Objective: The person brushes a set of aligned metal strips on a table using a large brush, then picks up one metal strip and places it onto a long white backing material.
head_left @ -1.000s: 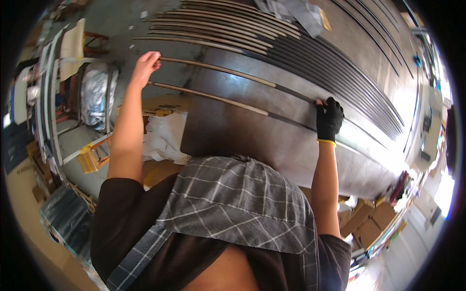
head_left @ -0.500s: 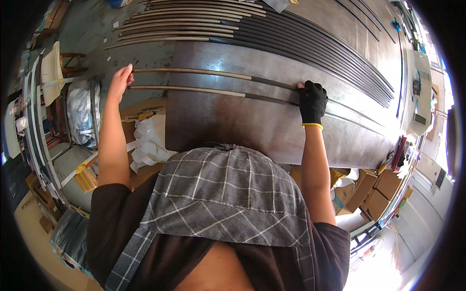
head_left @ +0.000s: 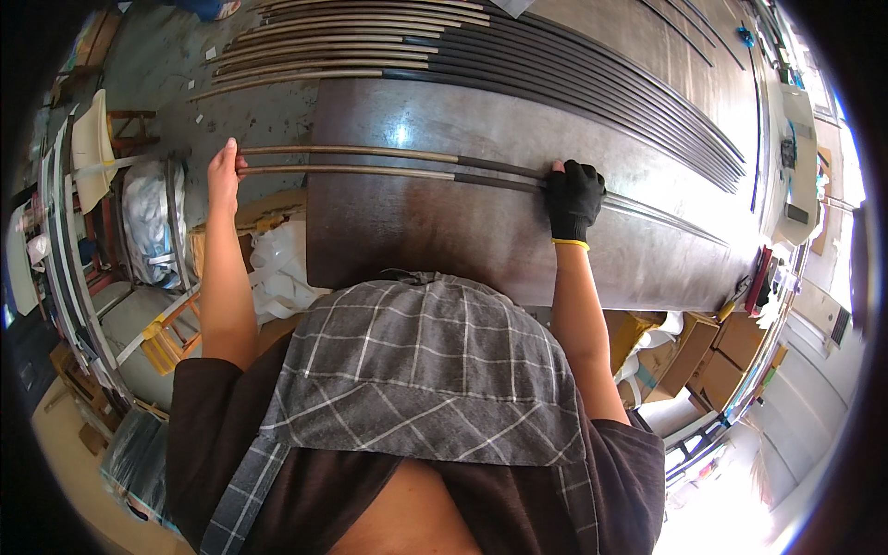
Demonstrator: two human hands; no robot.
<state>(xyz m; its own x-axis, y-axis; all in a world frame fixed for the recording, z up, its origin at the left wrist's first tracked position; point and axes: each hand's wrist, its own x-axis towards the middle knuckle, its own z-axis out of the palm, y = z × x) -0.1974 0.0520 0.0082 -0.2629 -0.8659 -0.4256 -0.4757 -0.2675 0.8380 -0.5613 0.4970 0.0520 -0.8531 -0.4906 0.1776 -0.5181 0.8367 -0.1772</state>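
Two long thin rods, a farther one (head_left: 351, 150) and a nearer one (head_left: 370, 171), run side by side across the dark metal table (head_left: 388, 231). Their left stretches are tan, their middle parts black. My bare left hand (head_left: 223, 171) closes on their left ends, out past the table's left edge. Farther right, my right hand (head_left: 575, 191), in a black fingertip-less glove with a yellow cuff, is wrapped over both rods at their dark part. Beyond my right hand the rods carry on toward the table's right end.
Many similar rods (head_left: 555, 88) lie in a row at the far side, their tan ends overhanging the left edge. A wrapped bundle (head_left: 154, 222) and a yellow stool-like piece (head_left: 153, 347) stand at left. Cardboard boxes (head_left: 721, 356) sit below the table at right.
The left ends of the two rods have come closer together in my left hand. My right hand has shifted slightly left in the picture, still on the rods.
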